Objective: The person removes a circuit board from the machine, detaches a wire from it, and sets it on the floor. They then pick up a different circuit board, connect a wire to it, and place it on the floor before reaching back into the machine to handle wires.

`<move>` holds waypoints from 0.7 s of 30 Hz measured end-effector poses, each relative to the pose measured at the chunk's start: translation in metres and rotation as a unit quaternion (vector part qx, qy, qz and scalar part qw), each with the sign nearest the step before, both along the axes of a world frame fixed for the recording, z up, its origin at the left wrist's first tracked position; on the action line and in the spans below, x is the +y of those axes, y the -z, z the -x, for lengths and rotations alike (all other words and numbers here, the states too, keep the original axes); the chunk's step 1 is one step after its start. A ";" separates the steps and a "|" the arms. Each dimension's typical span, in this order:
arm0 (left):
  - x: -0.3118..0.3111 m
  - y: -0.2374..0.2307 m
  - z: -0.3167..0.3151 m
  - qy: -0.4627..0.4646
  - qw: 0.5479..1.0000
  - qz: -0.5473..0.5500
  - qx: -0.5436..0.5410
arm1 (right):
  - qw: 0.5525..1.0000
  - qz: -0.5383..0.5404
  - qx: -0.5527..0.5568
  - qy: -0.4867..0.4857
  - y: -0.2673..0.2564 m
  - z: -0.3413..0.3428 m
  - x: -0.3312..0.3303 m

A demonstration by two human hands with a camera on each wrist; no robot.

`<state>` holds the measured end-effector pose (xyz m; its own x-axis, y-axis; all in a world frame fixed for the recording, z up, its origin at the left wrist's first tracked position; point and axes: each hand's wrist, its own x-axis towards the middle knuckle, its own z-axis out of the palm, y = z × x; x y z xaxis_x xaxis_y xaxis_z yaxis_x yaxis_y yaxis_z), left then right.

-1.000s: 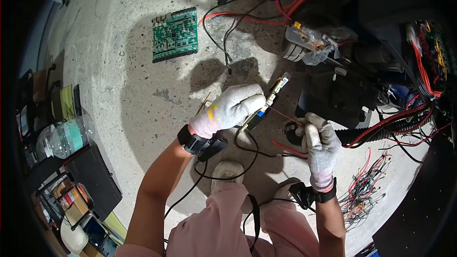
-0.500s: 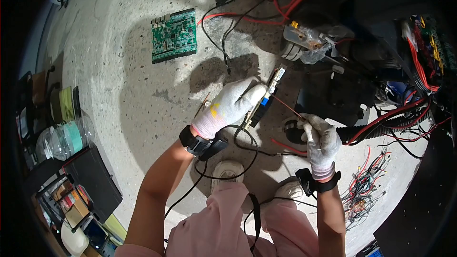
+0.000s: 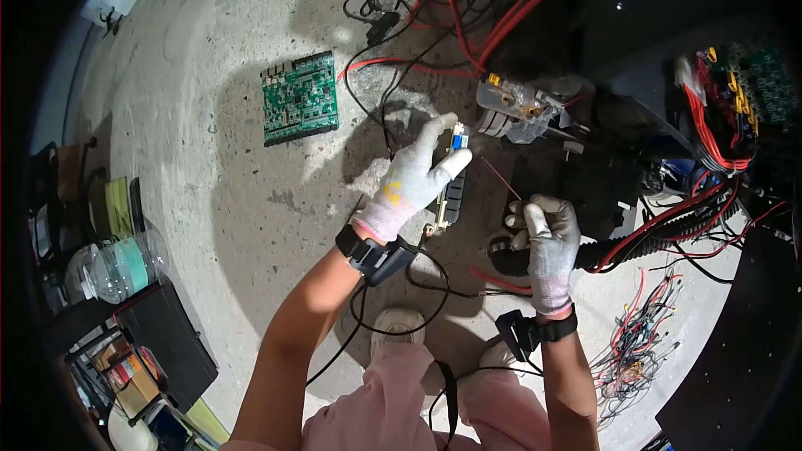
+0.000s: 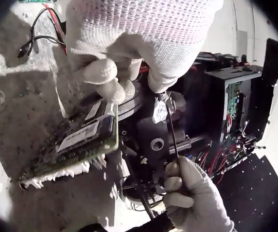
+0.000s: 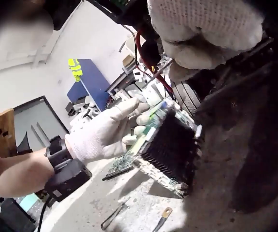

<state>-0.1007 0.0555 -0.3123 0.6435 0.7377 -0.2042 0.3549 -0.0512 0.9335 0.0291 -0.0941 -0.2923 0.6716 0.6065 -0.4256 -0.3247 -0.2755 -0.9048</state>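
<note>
Pink trousers (image 3: 376, 401) and a pale shoe (image 3: 397, 326) are nearest in the head view, with the lower legs partly cut off by the frame. Both hands wear pale knitted gloves, and the left one has a yellow mark whose form is hard to make out. The left hand (image 3: 413, 171) pinches the edge of a circuit board (image 3: 454, 188), held on edge above the concrete floor (image 3: 251, 159). The board carries a black finned block (image 5: 170, 145). White labels (image 4: 78, 135) lie on its face in the left wrist view, their print too blurred to read. The right hand (image 3: 553, 242) pinches a thin rod (image 3: 501, 178) pointing towards the board; the head view shows a gap between the rod's tip and the board.

On the floor at the right, loose wires (image 3: 639, 351) lie in a tangle. Farther off, a green board (image 3: 301, 100) lies flat; any lettering on it is too small to tell. At the left is a clear plastic bottle (image 3: 125, 260) with a teal band, its wording unreadable. Black equipment (image 3: 635, 33) fills the upper right, its inside mostly lost in shadow. In the right wrist view's background, a yellow vest (image 5: 75, 70) hangs by a blue panel (image 5: 93, 82).
</note>
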 end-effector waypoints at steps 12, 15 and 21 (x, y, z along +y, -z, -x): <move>-0.002 0.026 0.003 0.000 0.980 -0.116 0.161 | 0.997 0.036 0.059 -0.019 -0.010 0.005 0.001; -0.019 0.006 0.017 0.097 0.953 -0.179 0.225 | 0.993 0.059 0.085 -0.061 -0.011 0.001 -0.007; -0.049 0.003 0.052 0.082 0.954 -0.183 0.223 | 0.982 0.058 0.099 -0.150 0.001 0.007 -0.022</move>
